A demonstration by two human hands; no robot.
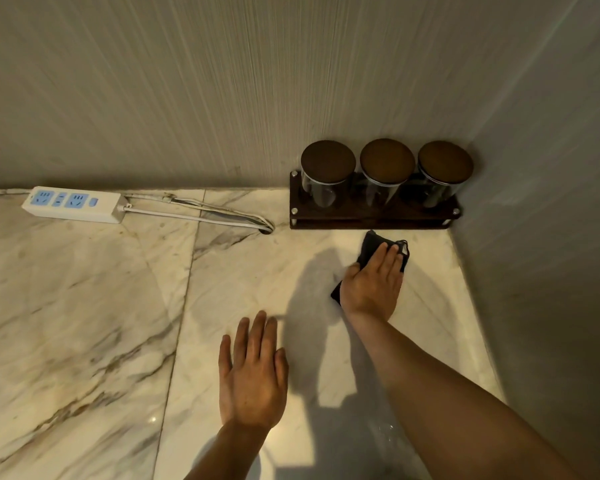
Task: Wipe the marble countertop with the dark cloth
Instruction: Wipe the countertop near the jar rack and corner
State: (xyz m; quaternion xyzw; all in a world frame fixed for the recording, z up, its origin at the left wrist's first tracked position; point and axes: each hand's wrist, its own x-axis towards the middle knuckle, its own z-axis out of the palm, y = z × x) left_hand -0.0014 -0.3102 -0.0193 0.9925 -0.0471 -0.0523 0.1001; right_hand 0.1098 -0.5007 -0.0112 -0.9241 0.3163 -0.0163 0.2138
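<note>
The marble countertop is cream with grey-brown veins and fills the lower view. A dark cloth lies flat on it near the back right corner. My right hand presses down on the cloth with fingers extended, covering most of it; its far edge and a near corner show. My left hand rests flat on the marble, fingers apart, holding nothing, nearer to me and left of the cloth.
A dark wooden rack with three lidded glass jars stands in the corner just behind the cloth. A white power strip lies at the back left, its cable running to a hole. Walls close the back and right.
</note>
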